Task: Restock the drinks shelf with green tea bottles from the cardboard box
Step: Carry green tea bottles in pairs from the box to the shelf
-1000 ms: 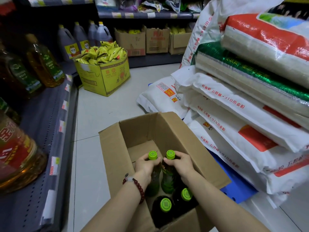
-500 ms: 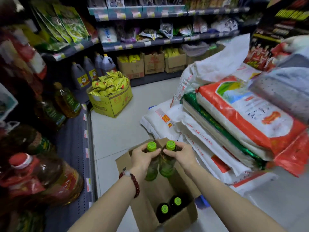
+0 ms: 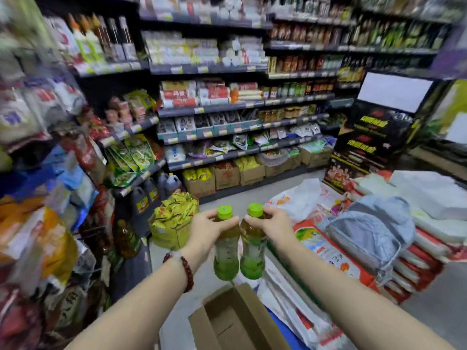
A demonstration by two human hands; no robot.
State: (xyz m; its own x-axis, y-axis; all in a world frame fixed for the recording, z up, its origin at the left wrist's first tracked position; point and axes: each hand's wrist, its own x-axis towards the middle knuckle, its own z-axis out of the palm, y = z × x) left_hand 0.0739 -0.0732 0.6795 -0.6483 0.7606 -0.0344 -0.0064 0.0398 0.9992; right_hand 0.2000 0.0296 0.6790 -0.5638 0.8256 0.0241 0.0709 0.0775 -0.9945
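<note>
Left hand grips one green tea bottle at the neck, right hand grips a second green tea bottle the same way. Both upright, side by side, touching, held above the open cardboard box on the floor.

The 2 green-capped clear plastic tea bottles, the left bottle and the right bottle, have been raised out of the open brown cardboard box and are now held well above it. The left hand and right hand have been lifted with them. The view has been tilted upward, bringing tall stocked shelves into sight.
</note>
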